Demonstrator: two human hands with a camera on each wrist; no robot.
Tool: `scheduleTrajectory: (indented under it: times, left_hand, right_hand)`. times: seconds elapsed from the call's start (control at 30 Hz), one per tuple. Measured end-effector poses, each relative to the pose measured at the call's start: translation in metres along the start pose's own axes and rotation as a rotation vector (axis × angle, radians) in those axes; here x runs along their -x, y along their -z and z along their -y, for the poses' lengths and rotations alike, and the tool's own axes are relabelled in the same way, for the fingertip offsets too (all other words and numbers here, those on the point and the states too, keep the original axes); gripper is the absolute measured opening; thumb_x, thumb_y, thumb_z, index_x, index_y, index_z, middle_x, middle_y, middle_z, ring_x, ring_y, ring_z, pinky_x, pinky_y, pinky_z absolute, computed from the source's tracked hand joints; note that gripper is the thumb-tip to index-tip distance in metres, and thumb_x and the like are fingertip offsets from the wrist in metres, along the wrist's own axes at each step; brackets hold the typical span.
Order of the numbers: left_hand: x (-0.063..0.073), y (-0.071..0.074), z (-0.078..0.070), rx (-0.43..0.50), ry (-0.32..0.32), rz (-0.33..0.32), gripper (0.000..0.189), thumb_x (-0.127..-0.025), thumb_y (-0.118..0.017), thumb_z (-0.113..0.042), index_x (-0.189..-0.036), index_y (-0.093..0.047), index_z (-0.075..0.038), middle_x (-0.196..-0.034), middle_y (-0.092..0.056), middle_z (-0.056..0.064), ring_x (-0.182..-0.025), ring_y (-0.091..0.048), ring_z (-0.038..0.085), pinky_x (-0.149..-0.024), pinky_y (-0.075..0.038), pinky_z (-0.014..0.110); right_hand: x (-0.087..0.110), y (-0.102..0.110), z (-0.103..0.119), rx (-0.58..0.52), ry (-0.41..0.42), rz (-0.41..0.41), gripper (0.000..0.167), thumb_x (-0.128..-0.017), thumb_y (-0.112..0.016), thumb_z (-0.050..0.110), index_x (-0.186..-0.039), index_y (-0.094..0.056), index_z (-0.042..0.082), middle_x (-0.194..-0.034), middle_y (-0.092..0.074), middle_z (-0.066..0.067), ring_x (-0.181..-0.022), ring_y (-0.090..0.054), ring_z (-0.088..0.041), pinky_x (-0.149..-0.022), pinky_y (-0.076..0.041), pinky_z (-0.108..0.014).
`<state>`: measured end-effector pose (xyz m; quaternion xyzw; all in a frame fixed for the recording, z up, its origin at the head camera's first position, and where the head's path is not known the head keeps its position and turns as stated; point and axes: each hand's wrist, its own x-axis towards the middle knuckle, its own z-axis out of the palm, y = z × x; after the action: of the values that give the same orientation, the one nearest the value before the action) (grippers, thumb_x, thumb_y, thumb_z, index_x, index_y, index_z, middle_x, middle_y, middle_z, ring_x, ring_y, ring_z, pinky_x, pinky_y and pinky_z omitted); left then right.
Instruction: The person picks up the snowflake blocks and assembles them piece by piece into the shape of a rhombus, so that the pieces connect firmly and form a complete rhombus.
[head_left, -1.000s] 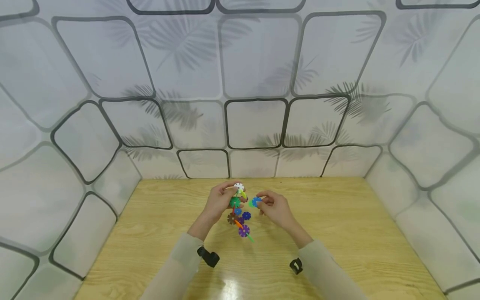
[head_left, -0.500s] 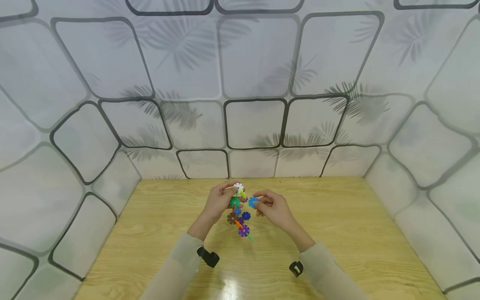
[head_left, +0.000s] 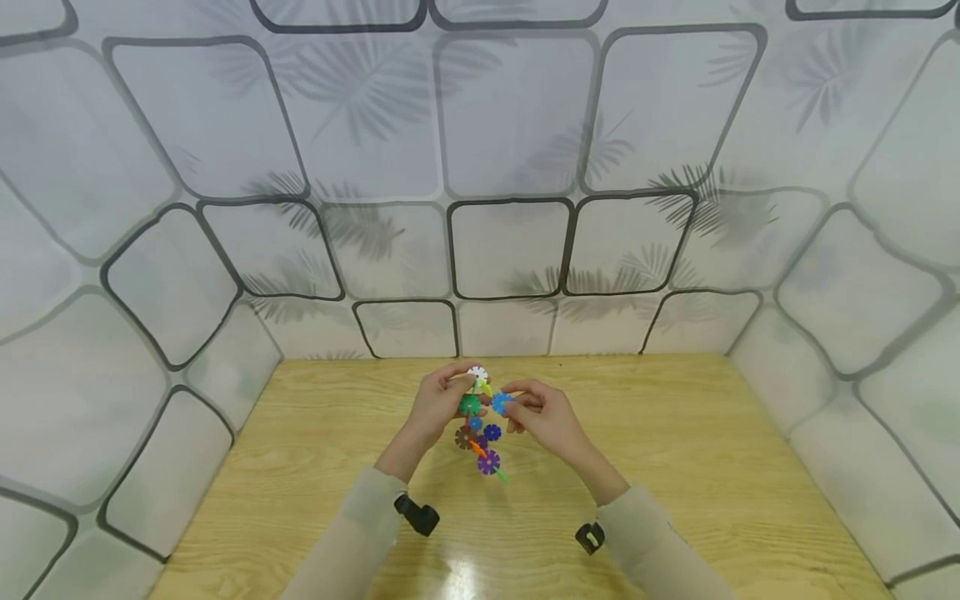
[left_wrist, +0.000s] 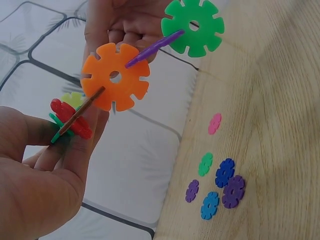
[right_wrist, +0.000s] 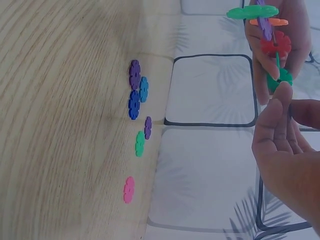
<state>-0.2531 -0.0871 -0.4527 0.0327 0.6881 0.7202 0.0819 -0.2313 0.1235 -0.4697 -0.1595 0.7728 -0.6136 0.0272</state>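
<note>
Nearest: wrist straps, pale sleeves over wooden table (head_left: 675, 433).

Left hand (head_left: 438, 404): fingers curled, pinching upper end of toy chain (head_left: 478, 429), interlocked plastic snowflake discs held above mid-table. Left wrist view: orange disc (left_wrist: 115, 76), green disc (left_wrist: 192, 27) and red disc (left_wrist: 70, 117) slotted edge to face.

Right hand (head_left: 543, 417): fingertips pinching blue disc (head_left: 500, 403), touching chain's upper part.

Farther: loose discs (left_wrist: 217, 185) flat on table near wall (head_left: 510, 167); pink, green, purple, blue.

No readable writing or brand anywhere.
</note>
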Motion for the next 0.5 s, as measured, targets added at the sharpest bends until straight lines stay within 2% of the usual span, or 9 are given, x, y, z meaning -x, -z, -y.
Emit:
scheduleTrajectory:
  times: [0.07, 0.23, 0.4, 0.47, 0.5]
  left_hand:
    - [0.0003, -0.0002, -0.0002, 0.003, 0.000, 0.006, 0.035, -0.111, -0.053, -0.012, -0.142, -0.062, 0.000, -0.105, -0.079, 0.024, -0.072, -0.078, 0.015, -0.072, -0.068, 0.035]
    - [0.0004, -0.0016, -0.0011, 0.005, 0.004, 0.015, 0.034, -0.111, -0.054, -0.012, -0.142, -0.063, -0.001, -0.105, -0.079, 0.022, -0.071, -0.076, 0.012, -0.069, -0.067, 0.030]
    - [-0.0003, -0.0020, -0.0007, -0.004, -0.004, 0.001, 0.034, -0.110, -0.054, -0.012, -0.141, -0.064, -0.001, -0.098, -0.080, 0.018, -0.066, -0.075, 0.013, -0.075, -0.069, 0.040]
    - [-0.0004, -0.0020, -0.0005, -0.008, -0.008, -0.003, 0.034, -0.110, -0.054, -0.012, -0.140, -0.064, 0.000, -0.098, -0.080, 0.018, -0.067, -0.076, 0.015, -0.078, -0.068, 0.044]
    - [-0.0005, -0.0022, -0.0007, -0.009, -0.008, -0.004, 0.034, -0.110, -0.054, -0.012, -0.140, -0.064, -0.001, -0.099, -0.080, 0.018, -0.068, -0.076, 0.016, -0.078, -0.068, 0.044]
  right_hand:
    - [-0.0002, -0.0011, 0.0016, -0.005, -0.003, -0.001, 0.028, -0.103, -0.066, 0.006, -0.130, -0.067, -0.003, -0.092, -0.077, -0.014, -0.080, -0.072, -0.048, -0.069, -0.066, -0.036]
    - [-0.0005, -0.0034, 0.0039, -0.009, -0.014, -0.013, 0.028, -0.103, -0.066, 0.007, -0.129, -0.067, -0.002, -0.091, -0.077, -0.012, -0.075, -0.074, -0.034, -0.067, -0.064, -0.030]
    - [-0.0011, -0.0062, 0.0032, -0.019, -0.008, -0.037, 0.025, -0.102, -0.067, 0.005, -0.127, -0.068, -0.002, -0.087, -0.076, -0.011, -0.071, -0.073, -0.032, -0.069, -0.066, -0.047]
    - [-0.0018, -0.0074, 0.0017, -0.026, -0.007, -0.051, 0.025, -0.102, -0.067, 0.004, -0.125, -0.068, -0.002, -0.085, -0.076, -0.010, -0.069, -0.073, -0.028, -0.070, -0.066, -0.050]
    - [-0.0021, -0.0080, 0.0010, -0.030, -0.006, -0.058, 0.024, -0.101, -0.068, 0.004, -0.125, -0.068, -0.002, -0.084, -0.075, -0.009, -0.068, -0.073, -0.026, -0.068, -0.066, -0.047]
